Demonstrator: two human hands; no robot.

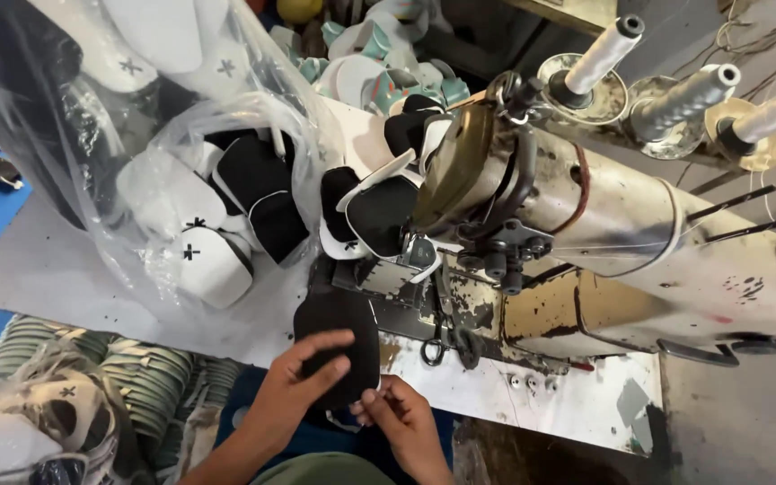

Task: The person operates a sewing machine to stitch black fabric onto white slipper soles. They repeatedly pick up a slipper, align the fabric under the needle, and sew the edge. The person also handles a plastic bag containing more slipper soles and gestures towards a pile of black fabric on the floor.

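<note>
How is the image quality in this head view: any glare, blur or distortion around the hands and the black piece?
Head view: lighting is even; the left hand, right hand and black piece are reasonably sharp, though the black piece shows little surface detail. Glare streaks the clear plastic bag at upper left. The sewing machine looks bowed by the wide lens, and the edges are softer.

Light is bright and even, falling from above. The clear crinkled plastic bag (136, 135) up and left of the left hand (294, 382) throws white glare. The cream, paint-chipped metal sewing machine (639, 233) above the right hand (401, 418) casts a dark shadow beneath its arm. Focus is soft throughout; edges bend outward, and the corners blur.
</note>
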